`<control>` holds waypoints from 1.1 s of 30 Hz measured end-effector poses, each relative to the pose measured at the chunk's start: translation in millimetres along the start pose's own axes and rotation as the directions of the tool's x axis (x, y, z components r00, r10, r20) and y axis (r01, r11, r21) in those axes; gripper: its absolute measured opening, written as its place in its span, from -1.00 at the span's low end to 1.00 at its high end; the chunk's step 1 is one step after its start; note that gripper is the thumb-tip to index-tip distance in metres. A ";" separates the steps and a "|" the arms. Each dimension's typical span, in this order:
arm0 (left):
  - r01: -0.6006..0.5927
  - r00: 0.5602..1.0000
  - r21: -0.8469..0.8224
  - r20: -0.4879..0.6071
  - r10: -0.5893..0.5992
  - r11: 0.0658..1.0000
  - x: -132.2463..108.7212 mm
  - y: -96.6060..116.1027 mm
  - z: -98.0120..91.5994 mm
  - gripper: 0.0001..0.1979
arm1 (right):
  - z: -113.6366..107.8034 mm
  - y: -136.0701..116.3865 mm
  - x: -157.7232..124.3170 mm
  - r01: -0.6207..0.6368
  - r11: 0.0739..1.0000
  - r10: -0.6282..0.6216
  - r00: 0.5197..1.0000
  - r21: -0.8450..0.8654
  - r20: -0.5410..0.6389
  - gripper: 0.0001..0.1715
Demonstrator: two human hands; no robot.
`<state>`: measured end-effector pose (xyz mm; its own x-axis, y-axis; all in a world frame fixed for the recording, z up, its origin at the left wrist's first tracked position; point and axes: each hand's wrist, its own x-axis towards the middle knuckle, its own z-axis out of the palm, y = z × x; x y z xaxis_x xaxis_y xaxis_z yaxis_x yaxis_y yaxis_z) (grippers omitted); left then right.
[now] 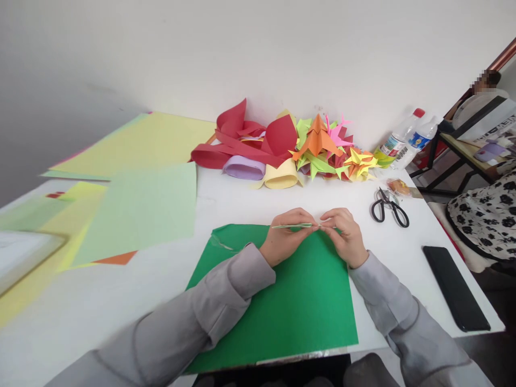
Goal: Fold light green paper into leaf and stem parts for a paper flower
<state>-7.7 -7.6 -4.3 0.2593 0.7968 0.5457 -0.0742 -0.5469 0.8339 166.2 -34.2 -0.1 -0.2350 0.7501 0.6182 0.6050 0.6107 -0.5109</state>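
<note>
A thin strip of folded pale green paper [291, 226] shows edge-on between the thumb and fingers of my left hand [284, 234]. My right hand [342, 231] meets the left at the paper's right end, its thumb and forefinger pinched on the tip. Most of that end is hidden by the fingertips. Both hands are above a green sheet [302, 301] that lies flat on the white table.
Folded paper stars and planes [322, 150] pile up by the wall, beside red paper loops [242, 142]. Coloured sheets [149, 204] spread out at left. Black-handled scissors [389, 207], a black phone [455, 287] and plastic bottles [407, 137] are at right. A person sits beyond.
</note>
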 end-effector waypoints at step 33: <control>-0.012 1.000 -0.010 0.021 0.012 1.000 -1.6 2.7 -0.4 -0.97 | -1.6 -2.1 3.7 -0.114 0.947 0.128 0.991 0.302 -0.030 -0.90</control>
<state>-8.7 -10.3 -2.9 0.2781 0.7848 0.5538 -0.0867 -0.5537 0.8282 165.2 -33.1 4.3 -0.1326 0.8144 0.5649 0.3701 0.5694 -0.7340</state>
